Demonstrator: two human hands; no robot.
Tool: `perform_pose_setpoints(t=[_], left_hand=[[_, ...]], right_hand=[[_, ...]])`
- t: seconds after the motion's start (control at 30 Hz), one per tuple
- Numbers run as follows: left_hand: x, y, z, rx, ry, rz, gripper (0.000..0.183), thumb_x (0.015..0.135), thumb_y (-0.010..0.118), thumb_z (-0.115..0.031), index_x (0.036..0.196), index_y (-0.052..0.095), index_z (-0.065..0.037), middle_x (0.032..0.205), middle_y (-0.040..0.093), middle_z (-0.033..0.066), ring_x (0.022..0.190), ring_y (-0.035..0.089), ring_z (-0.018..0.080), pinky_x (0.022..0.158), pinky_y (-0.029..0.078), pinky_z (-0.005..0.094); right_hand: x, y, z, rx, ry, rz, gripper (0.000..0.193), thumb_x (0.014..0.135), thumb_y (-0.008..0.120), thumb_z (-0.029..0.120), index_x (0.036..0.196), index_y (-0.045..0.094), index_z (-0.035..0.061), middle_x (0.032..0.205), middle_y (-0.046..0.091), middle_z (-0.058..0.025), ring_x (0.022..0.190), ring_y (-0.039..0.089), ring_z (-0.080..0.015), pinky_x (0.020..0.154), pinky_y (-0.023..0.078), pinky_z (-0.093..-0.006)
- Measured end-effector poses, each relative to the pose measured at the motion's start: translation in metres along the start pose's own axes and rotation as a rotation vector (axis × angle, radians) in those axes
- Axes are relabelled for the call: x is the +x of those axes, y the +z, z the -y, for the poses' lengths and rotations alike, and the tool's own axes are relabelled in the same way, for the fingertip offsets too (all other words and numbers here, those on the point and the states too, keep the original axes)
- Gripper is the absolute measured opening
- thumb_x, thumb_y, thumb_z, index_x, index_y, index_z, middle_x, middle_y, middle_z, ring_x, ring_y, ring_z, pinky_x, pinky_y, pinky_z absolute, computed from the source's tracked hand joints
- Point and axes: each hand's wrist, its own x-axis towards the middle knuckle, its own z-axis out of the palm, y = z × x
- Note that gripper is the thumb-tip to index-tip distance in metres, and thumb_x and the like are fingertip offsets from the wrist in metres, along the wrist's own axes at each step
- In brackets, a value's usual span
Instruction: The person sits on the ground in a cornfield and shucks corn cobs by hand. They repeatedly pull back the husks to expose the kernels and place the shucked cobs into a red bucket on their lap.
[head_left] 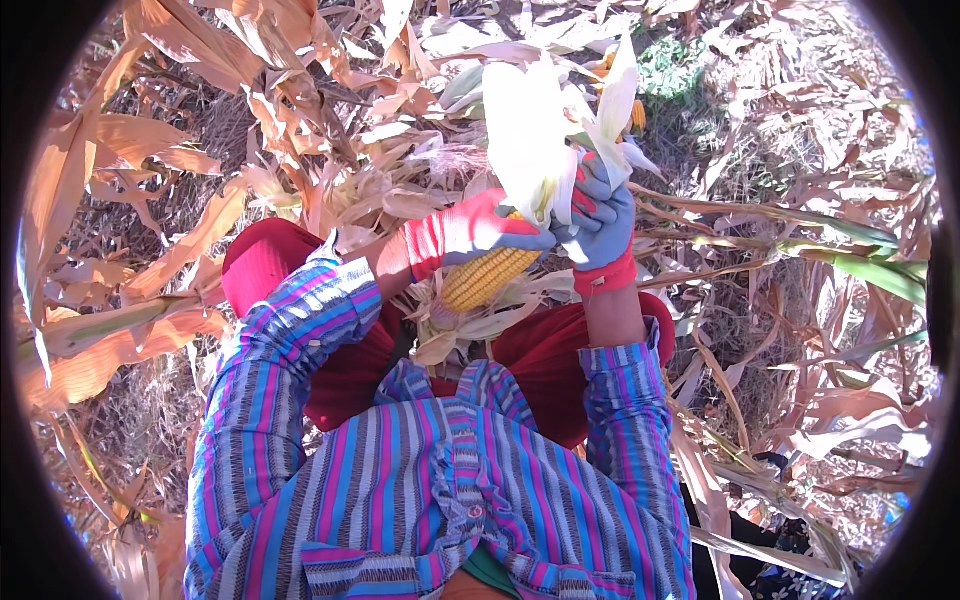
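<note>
A yellow ear of corn (485,280) slants in front of my knees, its bare kernels showing below my left hand (478,232). That hand wears a red and grey glove, with its fingers closed over the upper part of the ear. Close against it, my right hand (602,215), gloved alike, is closed on the pale corn husk (525,125). The husk stands up above both hands, bright white in the sun. Where husk and ear meet is partly hidden by my fingers.
Dry corn leaves (150,340) and stalks crowd the left side. Loose husks (390,205) lie beyond my knees. More yellow corn (638,116) shows behind the raised husk, near a green plant (672,72). A greenish stalk (870,272) lies at the right.
</note>
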Motion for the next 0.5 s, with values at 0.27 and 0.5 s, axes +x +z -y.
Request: perform_pose_setpoints(t=[0.27, 0.5], left_hand=[[-0.004, -0.028, -0.021, -0.230, 0.000, -0.127, 0.041, 0.084, 0.061, -0.020, 0.118, 0.050, 0.000, 0.096, 0.062, 0.0096, 0.083, 0.062, 0.0182, 0.074, 0.051, 0.0314], [-0.005, -0.054, -0.058, -0.426, 0.263, -0.240, 0.051, 0.092, 0.044, -0.041, 0.121, 0.047, 0.000, 0.093, 0.063, 0.0123, 0.078, 0.063, 0.0200, 0.070, 0.052, 0.0296]], right_hand=[[-0.009, -0.007, 0.030, -0.571, -0.279, -0.505, 0.025, 0.094, 0.043, 0.029, 0.100, 0.050, 0.0056, 0.073, 0.052, -0.0010, 0.045, 0.033, -0.0024, 0.038, 0.026, -0.0163], [-0.032, -0.038, -0.064, -1.982, 0.709, -0.117, 0.049, 0.083, 0.059, 0.040, 0.114, 0.053, 0.0030, 0.096, 0.063, -0.0112, 0.082, 0.061, -0.0196, 0.069, 0.048, -0.0319]])
